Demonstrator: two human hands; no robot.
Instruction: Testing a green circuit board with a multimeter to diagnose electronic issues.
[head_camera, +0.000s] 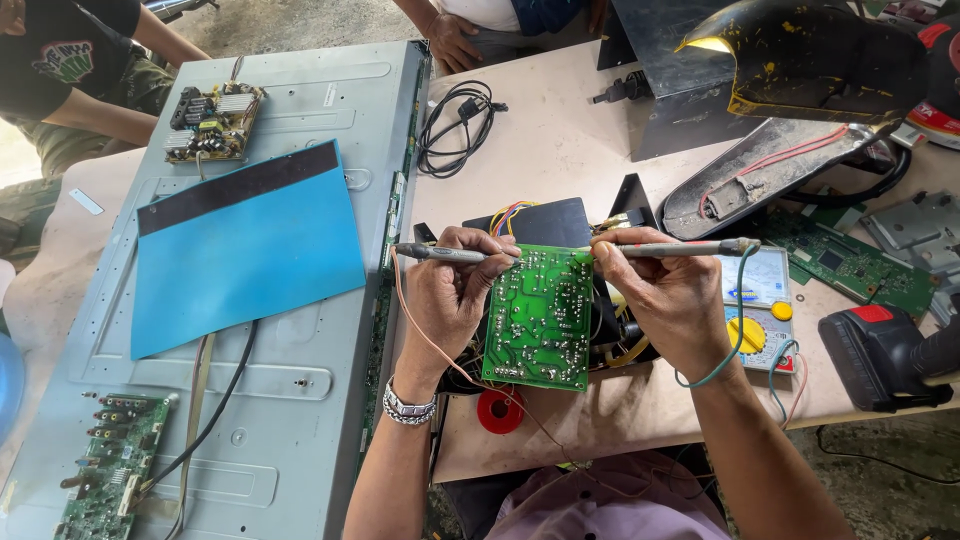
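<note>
Upright green circuit board, two level probes' tips inward across its top.

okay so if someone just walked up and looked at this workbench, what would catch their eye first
Probably the green circuit board at centre, with the left hand and right hand each pressing a meter probe to its top edge. Next, the bright blue sheet lying on the grey panel back at left.

Green circuit board, solder-side up
</note>
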